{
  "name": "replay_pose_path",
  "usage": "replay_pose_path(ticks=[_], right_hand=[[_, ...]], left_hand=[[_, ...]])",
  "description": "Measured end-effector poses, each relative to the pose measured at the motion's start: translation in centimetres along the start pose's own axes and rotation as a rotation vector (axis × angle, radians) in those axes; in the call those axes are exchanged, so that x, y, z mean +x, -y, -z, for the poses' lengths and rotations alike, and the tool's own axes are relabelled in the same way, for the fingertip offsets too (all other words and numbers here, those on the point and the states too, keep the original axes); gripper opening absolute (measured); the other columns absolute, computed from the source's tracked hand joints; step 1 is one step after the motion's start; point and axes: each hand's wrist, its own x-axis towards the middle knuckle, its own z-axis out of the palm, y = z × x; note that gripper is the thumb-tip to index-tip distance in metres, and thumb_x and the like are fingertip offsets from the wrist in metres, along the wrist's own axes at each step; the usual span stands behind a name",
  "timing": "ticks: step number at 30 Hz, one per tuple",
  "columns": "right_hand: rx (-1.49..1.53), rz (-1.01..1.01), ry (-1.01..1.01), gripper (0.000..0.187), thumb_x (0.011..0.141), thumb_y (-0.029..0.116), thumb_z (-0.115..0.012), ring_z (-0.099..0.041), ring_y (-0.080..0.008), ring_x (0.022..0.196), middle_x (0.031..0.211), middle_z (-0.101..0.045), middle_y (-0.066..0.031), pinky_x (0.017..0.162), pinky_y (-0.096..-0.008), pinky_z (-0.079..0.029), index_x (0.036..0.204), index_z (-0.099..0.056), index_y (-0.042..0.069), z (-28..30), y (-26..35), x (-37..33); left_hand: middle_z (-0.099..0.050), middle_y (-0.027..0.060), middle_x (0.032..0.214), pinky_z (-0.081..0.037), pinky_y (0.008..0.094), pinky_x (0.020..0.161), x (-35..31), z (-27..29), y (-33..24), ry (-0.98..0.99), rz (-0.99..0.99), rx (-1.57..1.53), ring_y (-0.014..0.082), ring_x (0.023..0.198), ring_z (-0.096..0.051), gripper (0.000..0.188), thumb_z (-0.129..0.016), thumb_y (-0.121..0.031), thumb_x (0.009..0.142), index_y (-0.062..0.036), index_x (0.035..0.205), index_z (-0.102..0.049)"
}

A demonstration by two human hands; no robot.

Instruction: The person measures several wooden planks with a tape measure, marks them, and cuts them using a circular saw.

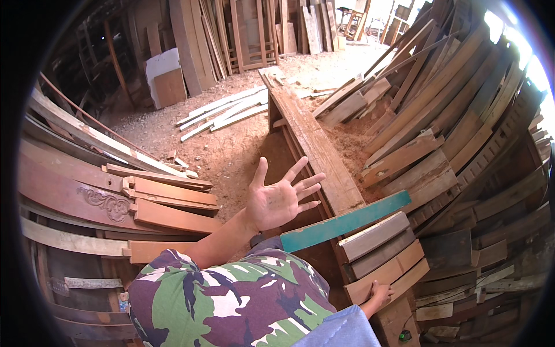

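My left hand [276,202] is raised in front of me, palm up and fingers spread, holding nothing. Below it, a green-painted board [347,221] lies across a long wooden bench plank [315,144]. Low on the right, my right hand [378,297] rests on a reddish-brown board [386,270], its visible fingers apart and part of it behind a light blue sleeve. That board lies beside a greyish board [374,237] and other short pieces at the near end of the bench.
Carved and plain planks [75,185] are stacked on the left. Pale strips [225,110] lie on the sawdust-covered floor. Many boards [462,110] lean in a large pile on the right. A small black device with a green light [404,335] sits near the bench's lower end.
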Motion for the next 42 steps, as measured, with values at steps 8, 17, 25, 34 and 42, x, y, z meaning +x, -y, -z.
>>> replay_pose_path(ticks=[8,17,25,34,42], right_hand=[[0.017,-0.010,0.031,0.104,0.088,0.048,-0.079,-0.030,-0.0559,0.149,0.164,-0.025,-0.0277,0.120,-0.0585,-0.040,0.161,-0.026,-0.003,-0.2,1.8,-1.3],[-0.039,0.004,0.018,0.105,0.088,0.048,-0.080,-0.031,-0.0577,0.147,0.163,-0.026,-0.0292,0.119,-0.0575,-0.041,0.160,-0.026,-0.005,-0.1,-0.1,0.3],[0.030,-0.037,-0.015,0.106,0.087,0.048,-0.081,-0.032,-0.0575,0.146,0.161,-0.027,-0.0305,0.118,-0.0564,-0.042,0.160,-0.026,-0.007,0.2,0.5,-0.6],[0.050,-0.022,-0.003,0.105,0.087,0.048,-0.080,-0.033,-0.0567,0.146,0.160,-0.030,-0.0306,0.120,-0.0569,-0.038,0.159,-0.028,-0.007,0.3,0.9,-0.9],[-0.070,-0.008,-0.021,0.104,0.088,0.060,-0.074,-0.033,-0.0517,0.149,0.164,-0.034,-0.0268,0.124,-0.0564,-0.032,0.159,-0.034,-0.004,-0.1,-1.7,0.1]], left_hand=[[-0.017,0.0168,0.172,-0.009,0.0510,0.128,-1.4,0.4,-0.5,-0.042,-0.036,0.032,0.0266,0.155,-0.020,0.107,-0.031,-0.094,0.090,-0.0287,0.171,-0.006],[-0.019,0.0171,0.172,-0.011,0.0517,0.127,0.0,0.4,-0.4,-0.003,-0.019,0.004,0.0260,0.152,-0.026,0.105,-0.031,-0.092,0.091,-0.0288,0.171,-0.008],[-0.018,0.0198,0.172,-0.012,0.0571,0.128,0.4,0.6,-0.3,-0.032,-0.020,0.016,0.0298,0.156,-0.023,0.104,-0.029,-0.093,0.091,-0.0288,0.170,-0.011],[-0.015,0.0176,0.173,-0.008,0.0532,0.128,0.2,0.8,-0.5,-0.018,-0.018,0.009,0.0266,0.154,-0.023,0.106,-0.032,-0.093,0.090,-0.0290,0.171,-0.006],[-0.020,0.0186,0.172,-0.012,0.0540,0.128,1.1,0.8,0.5,-0.006,-0.006,-0.019,0.0282,0.154,-0.026,0.104,-0.032,-0.092,0.091,-0.0287,0.170,-0.010]])
